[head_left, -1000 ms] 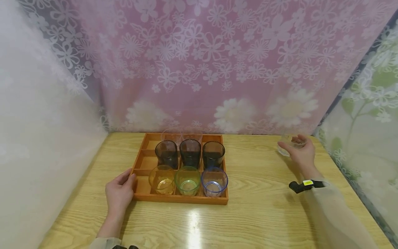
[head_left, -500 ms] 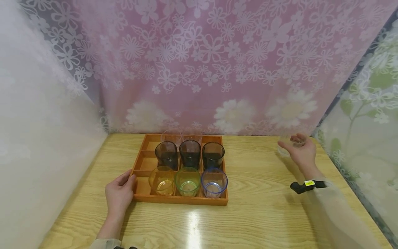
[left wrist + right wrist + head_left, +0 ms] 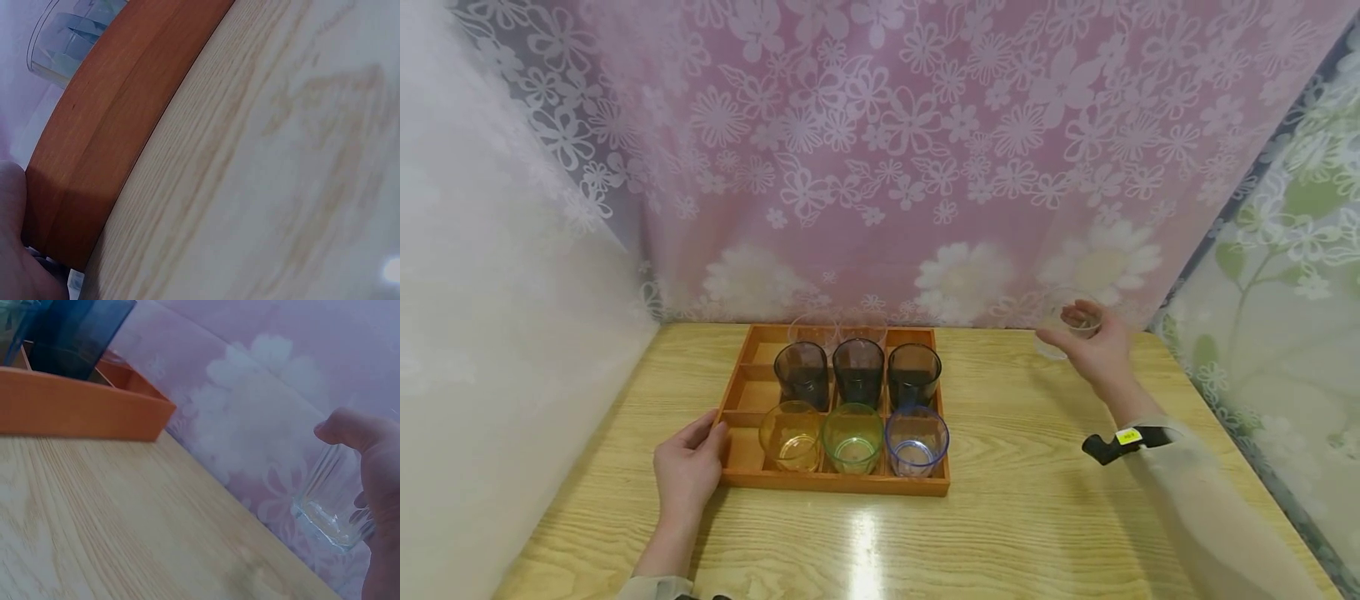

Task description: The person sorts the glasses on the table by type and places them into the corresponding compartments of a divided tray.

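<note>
My right hand (image 3: 1103, 354) holds a clear glass tumbler (image 3: 328, 509) by its sides, thumb near the rim, over the back right of the table. With my left hand (image 3: 688, 462) I grip the left side of a divided wooden tray (image 3: 835, 481); the thumb lies against the outer wall. Along the tray's front row stand a yellow glass (image 3: 792, 437), a green glass (image 3: 853, 442) and a blue-rimmed glass (image 3: 917, 442). Behind them come three dark glasses (image 3: 858, 375). Two clear glasses (image 3: 812, 332) in the back row are partly hidden by the dark ones.
The tray sits left of centre on a wood-grain table (image 3: 1015, 517), its back edge close to a pink flowered curtain (image 3: 880, 192). A white sheet (image 3: 512, 275) closes off the left side and a flowered one (image 3: 1285, 275) the right. Bare tabletop shows between the tray and my right hand.
My right hand has moved left and up in the head view, carrying the clear tumbler. My left hand, the tray and its glasses have stayed in place.
</note>
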Available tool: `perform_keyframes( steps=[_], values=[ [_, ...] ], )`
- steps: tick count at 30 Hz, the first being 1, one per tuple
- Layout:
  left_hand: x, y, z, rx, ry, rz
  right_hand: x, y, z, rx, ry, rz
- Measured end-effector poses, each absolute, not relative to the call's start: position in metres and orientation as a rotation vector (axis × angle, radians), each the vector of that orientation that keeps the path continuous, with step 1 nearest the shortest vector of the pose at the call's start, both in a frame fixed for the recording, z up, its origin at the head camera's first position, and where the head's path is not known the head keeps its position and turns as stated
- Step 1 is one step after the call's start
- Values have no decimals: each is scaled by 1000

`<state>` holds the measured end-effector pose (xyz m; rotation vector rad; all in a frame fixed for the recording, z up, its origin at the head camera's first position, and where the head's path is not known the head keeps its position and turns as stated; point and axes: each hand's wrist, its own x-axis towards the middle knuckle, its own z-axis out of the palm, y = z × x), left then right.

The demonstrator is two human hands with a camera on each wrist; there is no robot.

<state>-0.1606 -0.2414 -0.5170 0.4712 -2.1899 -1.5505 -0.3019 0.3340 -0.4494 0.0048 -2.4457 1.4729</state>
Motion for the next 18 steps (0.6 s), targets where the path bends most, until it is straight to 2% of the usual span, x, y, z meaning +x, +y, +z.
perform_keyframes(
  steps=[18],
  values=[
    [-162, -243, -519, 475, -2181, -1557, -313, 255, -435, 239, -2471, 1537]
  ],
)
